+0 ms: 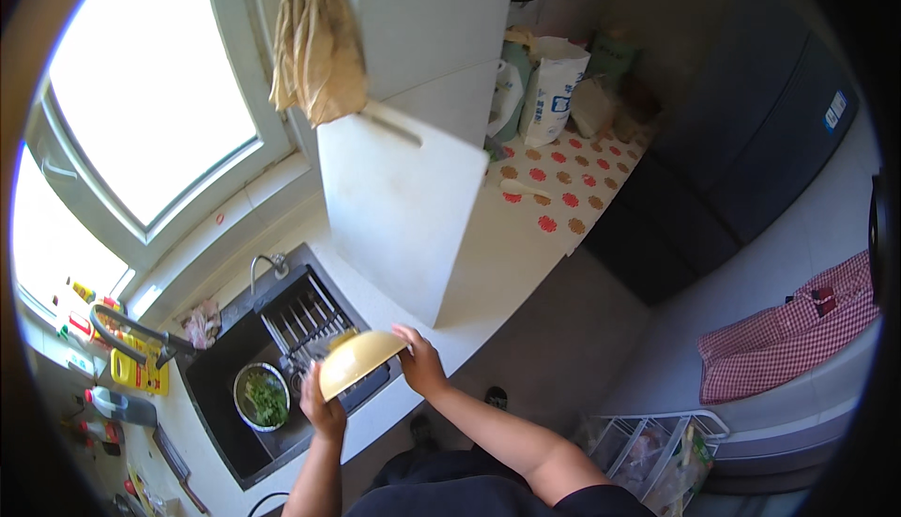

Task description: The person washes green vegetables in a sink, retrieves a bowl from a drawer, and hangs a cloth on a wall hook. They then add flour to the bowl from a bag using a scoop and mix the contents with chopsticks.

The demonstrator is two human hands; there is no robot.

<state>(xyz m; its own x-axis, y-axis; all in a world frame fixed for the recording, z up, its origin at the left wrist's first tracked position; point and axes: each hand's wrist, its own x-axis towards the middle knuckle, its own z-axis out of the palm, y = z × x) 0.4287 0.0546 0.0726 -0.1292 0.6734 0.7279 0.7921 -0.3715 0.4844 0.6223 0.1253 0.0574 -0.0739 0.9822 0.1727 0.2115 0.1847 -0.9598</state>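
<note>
Item: yellow bowl [359,360], tilted over the sink [225,414], held by my hands, left hand [322,411] at its 7 o'clock, right hand [419,364] at its 3 o'clock. Strainer of greens [262,397] at the bowl's 8 o'clock. Step, I judge: tipping the bowl out; next needs a steady tilt.

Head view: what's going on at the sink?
A person stands at a dark sink and holds a yellow bowl in both hands, tilted over the dish rack that sits across the basin. The left hand grips its lower edge, the right hand its upper rim. Beside the rack, down in the basin, a metal bowl of green leaves sits. A white cutting board leans upright on the counter behind.
</note>
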